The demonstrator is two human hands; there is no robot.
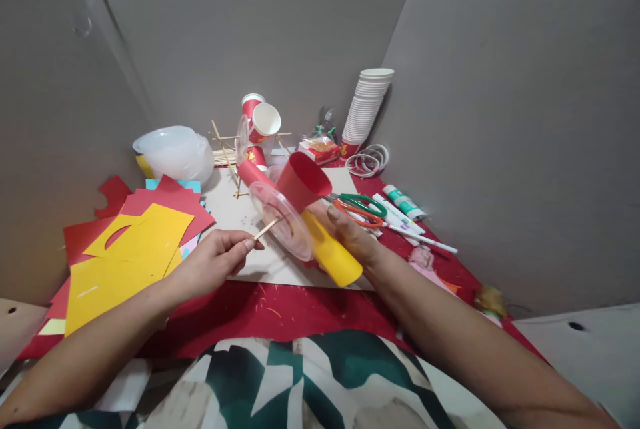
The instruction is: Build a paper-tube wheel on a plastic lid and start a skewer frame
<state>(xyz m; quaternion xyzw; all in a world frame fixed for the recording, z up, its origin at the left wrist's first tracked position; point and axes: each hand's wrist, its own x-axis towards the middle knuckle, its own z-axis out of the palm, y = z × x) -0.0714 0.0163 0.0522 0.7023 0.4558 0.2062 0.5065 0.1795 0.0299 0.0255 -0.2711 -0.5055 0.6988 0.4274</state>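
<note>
Head view. No writing legible anywhere: only yellow printed marks, too small to read, on the red paper cups (pixel 255 129) mounted on a frame of wooden skewers at 12 o'clock, and an unreadable green-and-white label on the white glue tube (pixel 404 202) at 2 o'clock.

At centre, held above the beige cardboard sheet (pixel 235 209) on the red-covered surface (pixel 280 312): a clear round plastic lid (pixel 283 219), with a red paper cone (pixel 303 180) at its 1 o'clock side and a yellow paper roll (pixel 333 256) at its 4 o'clock side. Clamped on the yellow paper roll from 3 o'clock: the grip of the right hand (pixel 350 232). Pinched together on a thin wooden stick (pixel 267 228) from 9 o'clock: the grip of the left hand (pixel 215 259), stick tip at the lid's middle.

Around: green- and orange-handled scissors (pixel 361 206) just behind the right hand; a stack of white paper cups (pixel 367 106) at 1 o'clock against the grey wall; yellow and red paper sheets (pixel 125 262) at 9 o'clock; a white plastic bag (pixel 175 152) at 11 o'clock. Partly hidden behind lid and cone: the frame's lower part.
</note>
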